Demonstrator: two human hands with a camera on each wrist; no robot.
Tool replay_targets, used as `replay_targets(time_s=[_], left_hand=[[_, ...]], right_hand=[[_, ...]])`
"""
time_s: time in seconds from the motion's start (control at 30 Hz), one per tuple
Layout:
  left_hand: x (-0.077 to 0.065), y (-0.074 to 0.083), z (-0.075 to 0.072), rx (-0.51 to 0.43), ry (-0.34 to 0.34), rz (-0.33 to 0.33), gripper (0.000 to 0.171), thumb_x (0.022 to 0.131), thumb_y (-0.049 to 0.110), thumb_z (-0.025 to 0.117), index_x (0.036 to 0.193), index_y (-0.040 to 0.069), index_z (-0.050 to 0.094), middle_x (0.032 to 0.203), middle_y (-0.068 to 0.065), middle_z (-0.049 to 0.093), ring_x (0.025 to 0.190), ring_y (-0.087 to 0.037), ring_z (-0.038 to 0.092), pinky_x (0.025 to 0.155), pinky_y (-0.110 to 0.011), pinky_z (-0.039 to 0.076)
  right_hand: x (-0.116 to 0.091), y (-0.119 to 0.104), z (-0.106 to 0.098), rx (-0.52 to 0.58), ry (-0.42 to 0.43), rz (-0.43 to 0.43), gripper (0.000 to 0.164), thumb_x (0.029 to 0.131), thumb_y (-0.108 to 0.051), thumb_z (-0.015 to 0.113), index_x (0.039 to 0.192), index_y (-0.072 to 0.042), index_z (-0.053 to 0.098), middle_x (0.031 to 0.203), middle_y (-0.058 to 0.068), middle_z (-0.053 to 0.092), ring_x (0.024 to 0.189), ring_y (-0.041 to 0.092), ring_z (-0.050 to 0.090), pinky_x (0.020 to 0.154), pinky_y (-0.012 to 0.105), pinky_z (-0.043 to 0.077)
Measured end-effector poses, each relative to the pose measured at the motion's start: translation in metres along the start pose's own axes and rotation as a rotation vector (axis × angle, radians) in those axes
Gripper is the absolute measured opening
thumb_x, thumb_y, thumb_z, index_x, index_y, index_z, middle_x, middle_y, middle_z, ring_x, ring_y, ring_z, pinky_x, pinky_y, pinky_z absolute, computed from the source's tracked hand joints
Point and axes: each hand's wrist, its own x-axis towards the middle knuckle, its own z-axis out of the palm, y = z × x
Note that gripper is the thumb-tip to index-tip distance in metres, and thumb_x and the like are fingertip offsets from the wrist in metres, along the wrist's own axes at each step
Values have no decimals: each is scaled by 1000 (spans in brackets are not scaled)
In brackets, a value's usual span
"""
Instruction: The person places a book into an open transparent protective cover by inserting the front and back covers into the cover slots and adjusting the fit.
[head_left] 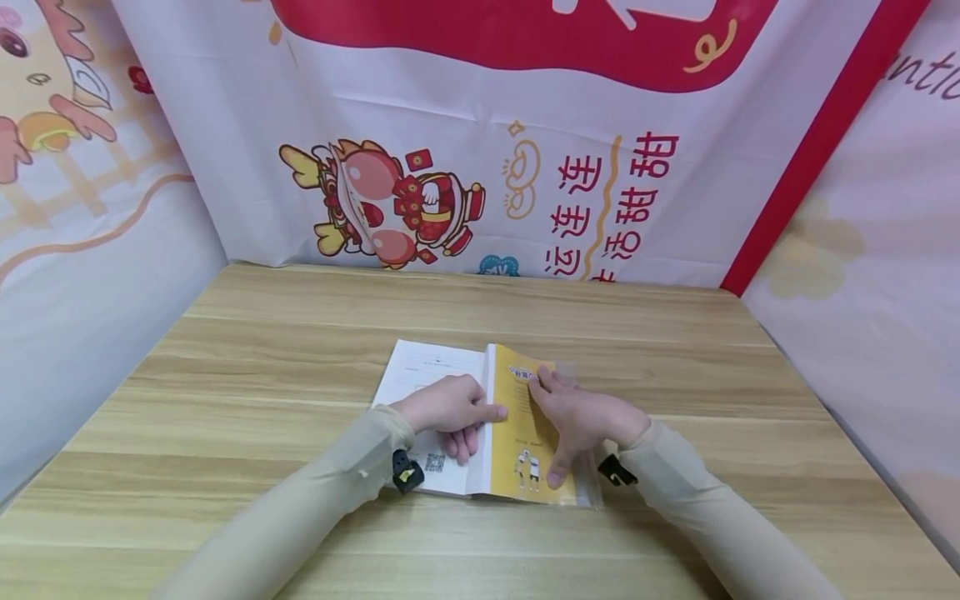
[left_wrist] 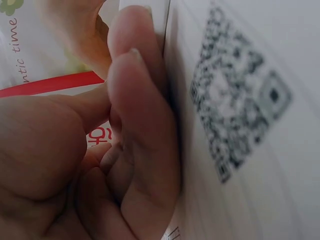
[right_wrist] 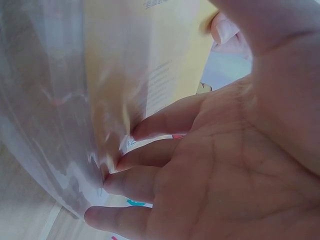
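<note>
Open across the middle of a wood-grain table [head_left: 262, 375]: a paperback book [head_left: 486, 454], white page with QR code [head_left: 435, 463] at left, yellow cover [head_left: 517, 425] in clear plastic film [head_left: 588, 492] at right. Left hand [head_left: 450, 408] on the page, fingers curled, thumb stretched onto the cover's left edge; cannot tell whether pinching. Right hand [head_left: 576, 417] on the film-covered cover, fingers spread. Beyond the table's far edge, a red-and-white printed cloth [head_left: 420, 100].

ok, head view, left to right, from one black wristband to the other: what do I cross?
left wristband → left hand → yellow cover → right hand → right wristband
</note>
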Motion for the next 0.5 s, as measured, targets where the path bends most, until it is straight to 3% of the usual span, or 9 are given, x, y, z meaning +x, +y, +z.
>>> replay_targets(time_s=[0.23,0.5], left_hand=[[0,1,0,8,-9,-2,43,95,43,55,82,2,63,61,-10,63,49,-20,63,49,-31,53],[3,-6,-14,-114,-175,35,47,103,36,41,84,-5,53,72,-19,66,58,-28,67,54,-37,54]], right_hand=[[-1,1,0,-7,0,-7,140,50,-62,80,150,2,6,154,22,-6,141,35,0,111,43,14],[-1,1,0,29,5,-17,138,53,-59,82,151,1,4,155,19,-6,142,33,-1,112,40,12]])
